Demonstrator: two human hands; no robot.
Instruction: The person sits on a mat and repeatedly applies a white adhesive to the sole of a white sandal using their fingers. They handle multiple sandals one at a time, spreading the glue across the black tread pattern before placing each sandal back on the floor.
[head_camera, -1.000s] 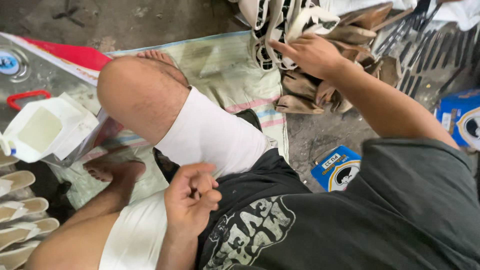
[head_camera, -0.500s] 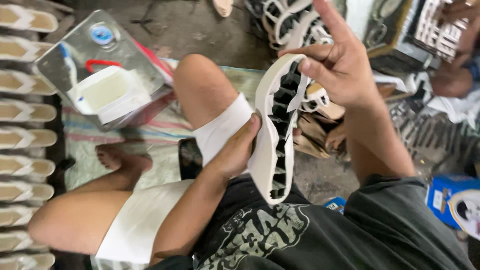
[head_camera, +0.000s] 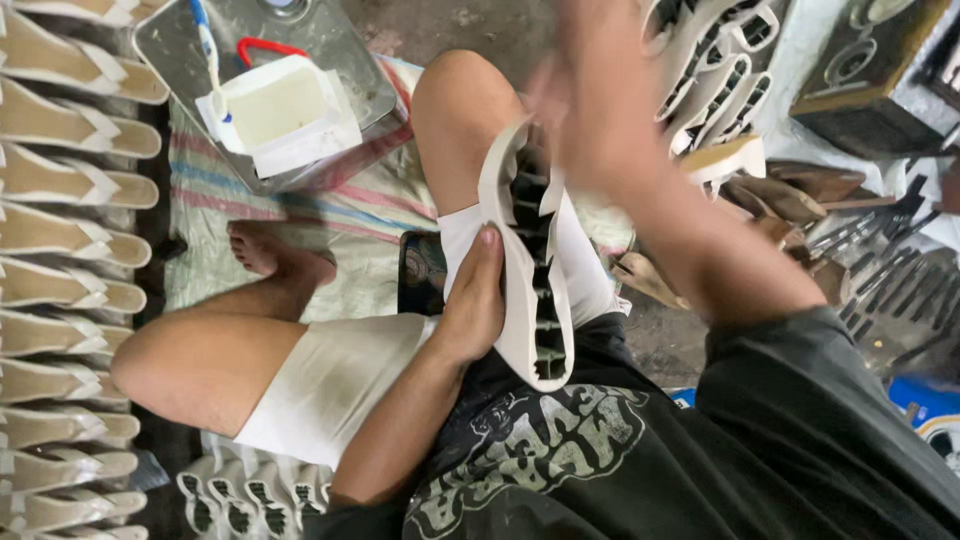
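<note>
Two hands: left hand (head_camera: 478, 305) and right hand (head_camera: 590, 110) (blurred), sharing one white sandal upper (head_camera: 530, 270); one white tub (head_camera: 275, 110) on one metal tray (head_camera: 345, 75); one bare foot (head_camera: 275, 255)

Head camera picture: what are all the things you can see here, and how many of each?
Sandal upper: one, white with dark slots, held over the lap.
Tub: one, white, pale liquid inside, on the tray at top left.
Brush: one, blue and white handle, standing in the tub.
Metal tray: one, silvery, top left on the mat.
Mat: one, pale with stripes, on the floor under the legs.
Sandals in a row: many, cream, down the left edge.
Stack of uppers: several, white, top right.
Left hand: grips the sandal upper's left edge.
Right hand: blurred, above the sandal upper's top; grip unclear.
</note>
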